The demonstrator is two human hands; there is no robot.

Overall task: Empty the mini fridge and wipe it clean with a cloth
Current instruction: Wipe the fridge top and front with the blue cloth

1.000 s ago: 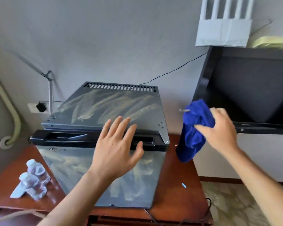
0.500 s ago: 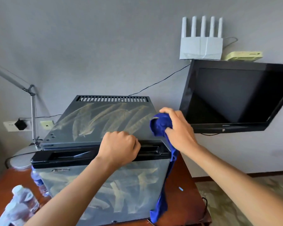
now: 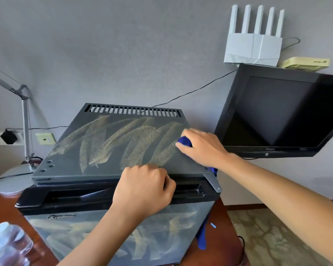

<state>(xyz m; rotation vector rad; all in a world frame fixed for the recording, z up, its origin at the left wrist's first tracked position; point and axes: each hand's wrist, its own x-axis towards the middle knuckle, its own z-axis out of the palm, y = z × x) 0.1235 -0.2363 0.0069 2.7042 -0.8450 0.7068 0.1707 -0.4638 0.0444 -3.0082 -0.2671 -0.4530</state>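
The dark grey mini fridge [image 3: 96, 150] stands on a reddish wooden table, door closed, its top and front streaked with dusty smears. My left hand [image 3: 144, 191] is curled over the black handle strip [image 3: 69, 196] along the door's top edge. My right hand [image 3: 202, 148] presses a blue cloth [image 3: 185, 141] onto the right side of the fridge top. The cloth's loose end [image 3: 201, 239] hangs down the fridge's right side. The fridge's inside is hidden.
Clear water bottles [image 3: 6, 240] sit at the table's front left. A silver desk lamp [image 3: 24, 131] stands left of the fridge, near wall sockets [image 3: 6, 138]. A black TV [image 3: 281, 114] hangs close on the right, with a white router [image 3: 254, 47] above it.
My right hand carried the cloth from mid-air at the right onto the fridge top. My left hand went from open above the door to closed on the handle strip.
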